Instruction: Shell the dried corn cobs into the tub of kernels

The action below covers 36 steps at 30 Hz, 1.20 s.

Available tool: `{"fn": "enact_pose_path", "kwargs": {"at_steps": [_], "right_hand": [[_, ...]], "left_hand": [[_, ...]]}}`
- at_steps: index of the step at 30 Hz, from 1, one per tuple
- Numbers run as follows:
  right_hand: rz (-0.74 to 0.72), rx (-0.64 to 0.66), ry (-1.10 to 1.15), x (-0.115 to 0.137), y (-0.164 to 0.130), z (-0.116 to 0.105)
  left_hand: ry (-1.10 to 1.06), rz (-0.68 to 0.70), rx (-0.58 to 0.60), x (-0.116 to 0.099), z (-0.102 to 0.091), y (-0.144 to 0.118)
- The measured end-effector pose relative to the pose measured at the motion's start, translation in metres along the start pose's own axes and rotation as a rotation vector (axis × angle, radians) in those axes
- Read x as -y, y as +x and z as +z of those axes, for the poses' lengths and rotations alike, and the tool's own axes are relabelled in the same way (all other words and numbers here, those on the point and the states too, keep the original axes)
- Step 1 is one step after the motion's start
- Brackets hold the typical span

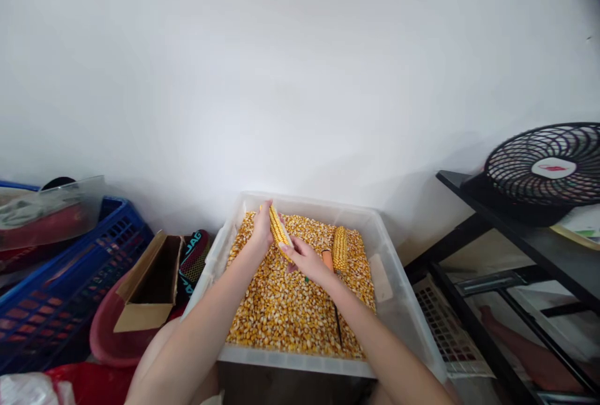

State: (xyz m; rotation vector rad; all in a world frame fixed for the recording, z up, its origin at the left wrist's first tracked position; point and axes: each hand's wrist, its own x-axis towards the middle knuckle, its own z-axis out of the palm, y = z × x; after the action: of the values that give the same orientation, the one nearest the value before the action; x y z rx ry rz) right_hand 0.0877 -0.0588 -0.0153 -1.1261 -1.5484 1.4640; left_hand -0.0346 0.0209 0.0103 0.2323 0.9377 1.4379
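An ear of corn is held between my two hands over a clear plastic bin. My left hand is closed around its upper left end, and my right hand grips its lower right end. A pale strip without kernels shows along the cob's right side. Loose corn kernels cover the bin's floor. On them, right of my right hand, lies a second ear of corn. Beside it is a tool with an orange handle and a thin dark shaft, partly hidden by my right forearm.
A white wall rises behind the bin. To the left stand a blue plastic basket, a red basin, an open cardboard box and a dark shoe. On the right, a black fan sits on a black metal rack.
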Motion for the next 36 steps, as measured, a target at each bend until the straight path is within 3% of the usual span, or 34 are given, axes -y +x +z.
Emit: {"fn": "enact_pose_path", "kwargs": {"at_steps": [4, 7, 12, 17, 24, 30, 36], "right_hand": [[-0.068, -0.114, -0.200, -0.006, -0.001, 0.004], [-0.058, -0.207, -0.224, -0.008, -0.001, 0.000], [-0.003, -0.172, -0.119, -0.006, 0.004, -0.002], [-0.006, -0.168, -0.221, -0.010, 0.002, 0.002], [-0.159, -0.252, -0.240, -0.016, 0.007, -0.004], [-0.170, -0.234, -0.198, -0.016, 0.014, -0.007], [-0.176, -0.225, -0.284, -0.019, 0.011, -0.009]], "left_hand": [[0.075, 0.078, 0.010, 0.004, 0.004, -0.009], [0.078, 0.070, 0.024, 0.005, 0.005, -0.012], [0.036, 0.103, 0.046, 0.007, 0.007, -0.014], [0.083, 0.180, 0.050, 0.016, 0.006, -0.014], [0.139, 0.241, 0.095, 0.023, 0.008, -0.022], [0.157, 0.311, 0.092, 0.034, 0.013, -0.029], [0.161, 0.292, 0.056, 0.041, 0.008, -0.024]]}}
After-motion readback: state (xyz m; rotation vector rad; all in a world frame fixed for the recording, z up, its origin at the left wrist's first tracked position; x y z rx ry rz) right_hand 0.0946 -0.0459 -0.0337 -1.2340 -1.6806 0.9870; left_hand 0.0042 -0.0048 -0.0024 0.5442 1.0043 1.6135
